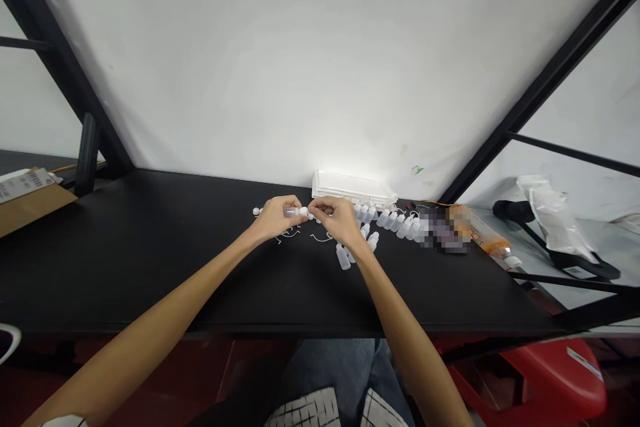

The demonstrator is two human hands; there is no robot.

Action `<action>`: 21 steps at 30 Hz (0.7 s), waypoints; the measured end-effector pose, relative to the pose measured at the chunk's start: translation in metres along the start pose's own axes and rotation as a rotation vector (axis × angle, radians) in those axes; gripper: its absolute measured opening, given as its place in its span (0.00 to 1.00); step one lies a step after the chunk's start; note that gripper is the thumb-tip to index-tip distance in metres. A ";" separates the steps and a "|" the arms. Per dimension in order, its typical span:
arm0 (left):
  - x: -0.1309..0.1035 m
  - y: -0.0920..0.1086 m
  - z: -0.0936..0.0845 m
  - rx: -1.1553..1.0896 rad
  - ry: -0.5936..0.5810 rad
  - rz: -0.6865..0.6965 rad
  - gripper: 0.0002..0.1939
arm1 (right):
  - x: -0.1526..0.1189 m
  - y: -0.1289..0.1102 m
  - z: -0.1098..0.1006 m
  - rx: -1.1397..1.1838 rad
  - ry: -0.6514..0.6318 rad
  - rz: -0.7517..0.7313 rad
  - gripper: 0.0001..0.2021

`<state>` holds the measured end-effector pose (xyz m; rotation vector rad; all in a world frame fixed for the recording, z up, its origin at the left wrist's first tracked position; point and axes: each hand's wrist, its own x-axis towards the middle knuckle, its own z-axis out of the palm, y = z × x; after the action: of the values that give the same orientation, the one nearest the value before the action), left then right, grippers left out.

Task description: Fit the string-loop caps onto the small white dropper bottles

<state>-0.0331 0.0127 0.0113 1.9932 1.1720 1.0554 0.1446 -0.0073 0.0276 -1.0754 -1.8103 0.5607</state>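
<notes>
My left hand [275, 217] is closed around a small translucent bottle [291, 212], which lies sideways with its white cap end pointing right. At that cap end my right hand [337, 217] has thumb and forefinger pinched together; whatever is between the fingertips is too small to make out. Several similar bottles [343, 257] lie below and beside my right hand, and a row of them [400, 223] extends to the right. White curved strips [289, 233] and small white caps [257, 211] are scattered around my hands on the black table [150, 247].
A stack of white sheets [353, 187] is against the wall behind my hands. An orange-labelled plastic bottle [487, 237] lies at the right. A cardboard box [35, 200] is at the far left, and a red stool [555, 380] stands below the table's right side.
</notes>
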 end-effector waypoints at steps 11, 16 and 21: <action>-0.001 -0.002 0.001 0.001 -0.012 0.063 0.13 | -0.002 0.001 0.002 0.124 -0.100 0.025 0.09; -0.002 -0.004 0.001 0.005 -0.073 0.071 0.17 | -0.003 0.001 0.001 0.087 -0.128 0.013 0.09; -0.002 -0.003 0.001 0.022 -0.094 0.074 0.15 | -0.003 -0.003 0.000 -0.163 -0.141 -0.030 0.14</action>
<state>-0.0341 0.0121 0.0070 2.0935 1.0720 0.9770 0.1439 -0.0116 0.0281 -1.1391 -2.0199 0.4879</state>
